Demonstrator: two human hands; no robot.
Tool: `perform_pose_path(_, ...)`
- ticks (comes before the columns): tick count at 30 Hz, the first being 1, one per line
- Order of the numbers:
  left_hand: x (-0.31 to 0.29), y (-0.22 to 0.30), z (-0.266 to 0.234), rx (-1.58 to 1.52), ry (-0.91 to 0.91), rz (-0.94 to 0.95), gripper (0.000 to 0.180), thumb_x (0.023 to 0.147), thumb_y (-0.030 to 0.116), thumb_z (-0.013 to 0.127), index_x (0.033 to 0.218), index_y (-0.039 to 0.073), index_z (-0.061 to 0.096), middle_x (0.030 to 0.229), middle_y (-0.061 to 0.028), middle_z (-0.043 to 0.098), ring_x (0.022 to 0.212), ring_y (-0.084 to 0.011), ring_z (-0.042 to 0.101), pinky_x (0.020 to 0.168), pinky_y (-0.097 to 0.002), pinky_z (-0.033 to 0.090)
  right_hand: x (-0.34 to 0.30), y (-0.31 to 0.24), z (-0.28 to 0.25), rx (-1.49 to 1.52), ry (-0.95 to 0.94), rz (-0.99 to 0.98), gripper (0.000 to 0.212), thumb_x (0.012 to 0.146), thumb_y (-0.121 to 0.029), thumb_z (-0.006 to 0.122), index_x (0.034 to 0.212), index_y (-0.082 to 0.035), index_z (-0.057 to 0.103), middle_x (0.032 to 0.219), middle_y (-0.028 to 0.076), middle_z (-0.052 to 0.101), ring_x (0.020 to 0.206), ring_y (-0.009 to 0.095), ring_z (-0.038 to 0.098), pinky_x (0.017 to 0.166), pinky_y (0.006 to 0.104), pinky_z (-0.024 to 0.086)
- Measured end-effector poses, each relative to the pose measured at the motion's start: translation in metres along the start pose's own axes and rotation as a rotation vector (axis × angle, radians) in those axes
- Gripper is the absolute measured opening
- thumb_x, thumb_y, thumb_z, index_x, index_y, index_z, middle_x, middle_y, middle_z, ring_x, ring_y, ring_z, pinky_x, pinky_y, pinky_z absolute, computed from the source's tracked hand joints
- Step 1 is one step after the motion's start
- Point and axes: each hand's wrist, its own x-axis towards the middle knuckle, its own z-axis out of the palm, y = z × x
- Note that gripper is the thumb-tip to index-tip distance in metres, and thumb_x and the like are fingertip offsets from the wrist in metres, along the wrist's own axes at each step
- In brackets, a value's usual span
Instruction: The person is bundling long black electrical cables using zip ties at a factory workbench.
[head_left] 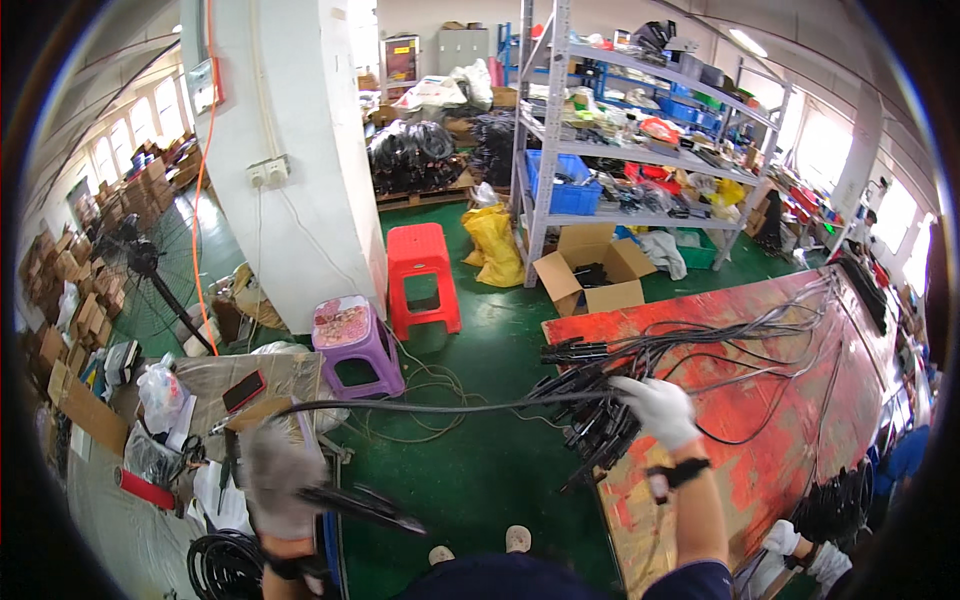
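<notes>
My left hand [285,480], in a pale glove and smeared by motion, is closed round black cables at the left table's edge. Their dark, stiff ends [370,507] stick out to its right. A bundle of black cable [440,407] stretches across the gap between the two tables, from near my left hand to my right. My right hand [660,410], in a white glove, has its fingers closed on this bundle above the red-stained table [760,400]. Below and beside it lies a pile of black cables with connector ends [600,430], overhanging the table's near left corner.
On the left table are a phone [245,391], a red roll [143,489] and coiled black cable [222,565]. Red [420,275] and purple [355,345] stools stand by the pillar. An open carton [595,275] sits before the shelves. Another person's gloved hands [790,540] are at lower right.
</notes>
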Motion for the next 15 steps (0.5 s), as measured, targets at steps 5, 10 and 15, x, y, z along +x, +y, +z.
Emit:
perform_pose_path(5,-0.061,0.126,-0.029,-0.102,0.375,0.687,0.037,0.107,0.024,0.044,0.071,0.020,0.038,0.051,0.0096,0.033,0.046,-0.0031,0.030,0.052,-0.0215,0.032,-0.115,0.115,-0.002,0.112,0.011,0.231,0.023,0.088,-0.025,0.071,0.110,-0.020,0.074,0.076,0.012,0.063,0.074,0.035,0.064,0.068,0.0457,0.051)
perform_pose_path(10,-0.010,0.023,-0.030,0.826,0.761,0.394,0.030,0.103,0.034,0.058,0.122,0.011,0.063,0.067,0.0062,0.047,0.064,-0.0102,0.050,0.063,-0.0296,0.045,-0.064,0.000,-0.057,0.405,-0.230,-0.093,0.020,0.082,-0.032,0.077,0.095,-0.016,0.078,0.067,0.010,0.062,0.067,0.033,0.065,0.062,0.0441,0.050)
perform_pose_path(15,0.025,-0.084,0.005,1.085,0.358,-0.267,0.034,0.105,0.025,0.048,0.126,0.003,0.061,0.086,-0.0062,0.066,0.076,-0.0146,0.062,0.070,-0.0283,0.050,0.037,-0.130,-0.117,0.350,-0.084,-0.503,0.020,0.080,-0.040,0.078,0.091,-0.023,0.075,0.062,0.005,0.055,0.058,0.025,0.060,0.052,0.0383,0.043)
